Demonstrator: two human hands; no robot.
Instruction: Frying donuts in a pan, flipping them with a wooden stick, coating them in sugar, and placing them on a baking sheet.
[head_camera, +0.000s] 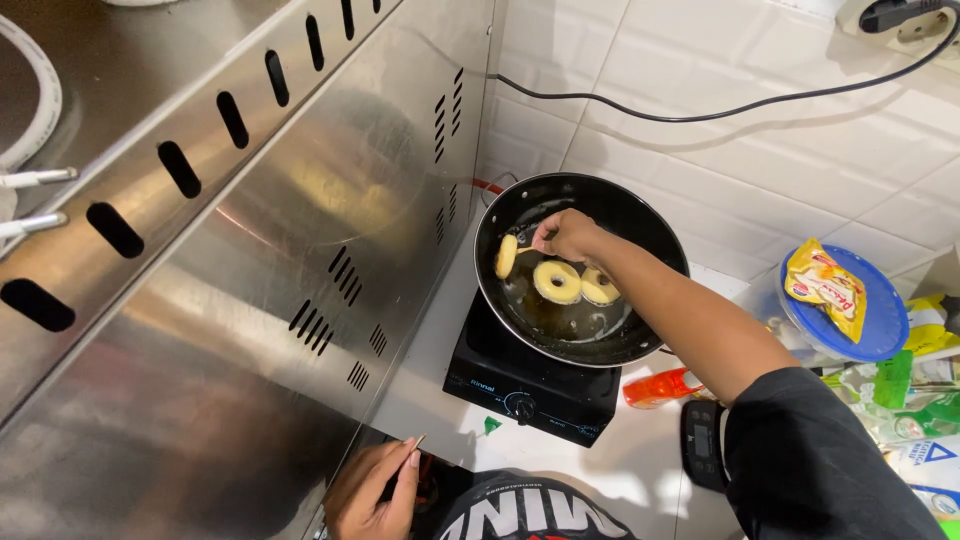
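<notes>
Three dough rings (557, 281), one pan (640, 215)

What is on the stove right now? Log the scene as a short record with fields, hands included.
Setting: white counter beside a steel hood panel, tiled wall behind
Stove: black single burner with a front knob
Pan: black pan on the burner, oil inside
Food: three pale dough rings; one tilted on edge, two lying flat
Right hand: right hand over the pan, holding a thin stick at the tilted ring
Left hand: left hand low by the counter edge, pinching a small stick
</notes>
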